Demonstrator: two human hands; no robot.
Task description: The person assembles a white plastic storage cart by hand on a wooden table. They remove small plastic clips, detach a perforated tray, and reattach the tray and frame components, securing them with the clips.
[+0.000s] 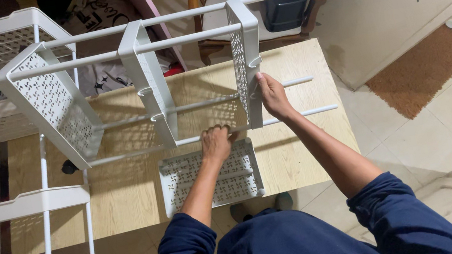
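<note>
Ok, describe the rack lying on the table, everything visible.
The rack is white, plastic-looking: three perforated shelf trays joined by four thin poles. It lies on its side on the wooden table, shelves standing vertical. The left hand grips the near lower pole; the right hand holds the right shelf's edge. Pole ends stick out rightward.

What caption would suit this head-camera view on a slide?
Left hand grips a white rod while right hand holds a perforated shelf tray of a rack lying on a wooden table.

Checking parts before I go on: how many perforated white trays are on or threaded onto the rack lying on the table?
4: left-end tray, middle tray, right tray touched by the right hand, and one loose tray flat under the left hand. Others may be hidden.
</note>
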